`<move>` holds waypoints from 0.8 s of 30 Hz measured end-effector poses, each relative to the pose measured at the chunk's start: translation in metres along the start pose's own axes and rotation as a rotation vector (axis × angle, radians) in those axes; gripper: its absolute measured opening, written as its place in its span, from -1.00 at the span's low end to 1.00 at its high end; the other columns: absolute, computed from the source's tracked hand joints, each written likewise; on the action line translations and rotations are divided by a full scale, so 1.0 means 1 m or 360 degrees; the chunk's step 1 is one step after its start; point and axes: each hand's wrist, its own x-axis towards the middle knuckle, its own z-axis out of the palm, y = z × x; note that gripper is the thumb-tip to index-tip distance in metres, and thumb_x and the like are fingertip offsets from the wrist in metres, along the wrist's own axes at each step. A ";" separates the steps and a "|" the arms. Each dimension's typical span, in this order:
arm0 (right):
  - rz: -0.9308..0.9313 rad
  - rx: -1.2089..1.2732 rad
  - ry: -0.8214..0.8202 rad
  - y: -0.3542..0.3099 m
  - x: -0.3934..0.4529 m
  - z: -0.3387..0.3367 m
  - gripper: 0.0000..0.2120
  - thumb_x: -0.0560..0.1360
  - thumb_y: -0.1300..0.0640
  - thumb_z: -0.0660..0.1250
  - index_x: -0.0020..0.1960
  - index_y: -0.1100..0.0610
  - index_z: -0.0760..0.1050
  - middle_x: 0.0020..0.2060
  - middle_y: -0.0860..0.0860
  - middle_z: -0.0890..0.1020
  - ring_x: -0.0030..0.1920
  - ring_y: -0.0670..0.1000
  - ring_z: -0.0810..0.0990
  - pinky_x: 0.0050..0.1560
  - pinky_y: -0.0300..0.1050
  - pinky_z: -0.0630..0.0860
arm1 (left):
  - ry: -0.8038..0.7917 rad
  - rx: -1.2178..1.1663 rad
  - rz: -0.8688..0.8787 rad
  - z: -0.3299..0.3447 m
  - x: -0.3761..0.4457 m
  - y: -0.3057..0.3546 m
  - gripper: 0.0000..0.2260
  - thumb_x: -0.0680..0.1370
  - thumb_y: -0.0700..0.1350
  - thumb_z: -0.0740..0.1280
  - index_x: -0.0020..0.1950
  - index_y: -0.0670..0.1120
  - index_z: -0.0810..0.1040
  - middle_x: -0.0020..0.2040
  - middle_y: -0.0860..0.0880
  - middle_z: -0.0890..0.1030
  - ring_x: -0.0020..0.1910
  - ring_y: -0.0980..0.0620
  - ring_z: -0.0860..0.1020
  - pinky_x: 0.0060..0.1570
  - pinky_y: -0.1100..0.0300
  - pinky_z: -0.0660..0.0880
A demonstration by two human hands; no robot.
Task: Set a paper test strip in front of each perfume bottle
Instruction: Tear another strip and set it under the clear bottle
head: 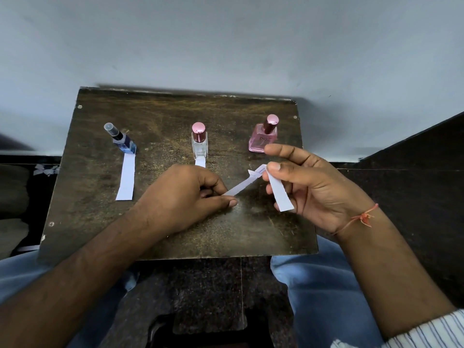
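Three perfume bottles stand in a row on a dark wooden board (100,222): a blue one (124,141) at left, a clear one (199,144) in the middle, a pink one (263,139) at right. A white paper strip (126,177) lies flat in front of the blue bottle. Another strip (200,162) lies before the clear bottle, mostly hidden by my left hand (185,197). My left hand pinches one end of a white strip (242,185) held above the board. My right hand (313,187) pinches a second strip (280,194) between thumb and fingers, just below the pink bottle.
The board rests across my knees in blue jeans (326,292). A pale wall (226,46) rises behind it. Scraps of paper (46,169) lie on the dark surface to the left. A dark ledge (414,151) runs along the right.
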 end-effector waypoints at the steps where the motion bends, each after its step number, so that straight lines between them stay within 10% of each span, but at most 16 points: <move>1: 0.0001 0.0046 -0.0034 0.000 0.000 -0.002 -0.67 0.41 0.20 0.58 0.15 -0.03 0.78 -0.13 0.08 0.80 -0.26 0.00 0.75 -0.39 -0.11 0.68 | 0.0006 -0.0006 0.0009 0.000 0.000 0.000 -0.88 0.46 0.16 0.61 -0.17 0.17 0.77 -0.40 0.29 0.57 -0.38 0.22 0.54 -0.33 0.40 0.41; 14: -0.0152 0.0435 -0.0191 -0.011 -0.010 -0.009 -0.67 0.30 0.12 0.70 0.05 -0.04 0.78 -0.21 -0.04 0.75 -0.31 -0.05 0.74 -0.40 -0.12 0.68 | -0.0018 -0.0093 -0.0108 0.004 0.001 -0.002 -0.93 0.47 0.12 0.63 -0.14 0.17 0.80 -0.45 0.30 0.58 -0.44 0.28 0.51 -0.33 0.43 0.41; 24: -0.0275 -0.0727 0.0483 -0.007 -0.004 -0.032 -0.84 0.48 0.22 0.58 0.05 0.07 0.75 -0.17 0.08 0.82 -0.31 -0.03 0.75 -0.38 -0.18 0.68 | -0.0059 -0.0405 -0.0275 0.004 0.007 -0.001 -0.88 0.44 0.20 0.61 -0.14 0.19 0.79 -0.32 -0.16 0.64 -0.43 0.16 0.40 -0.38 0.27 0.31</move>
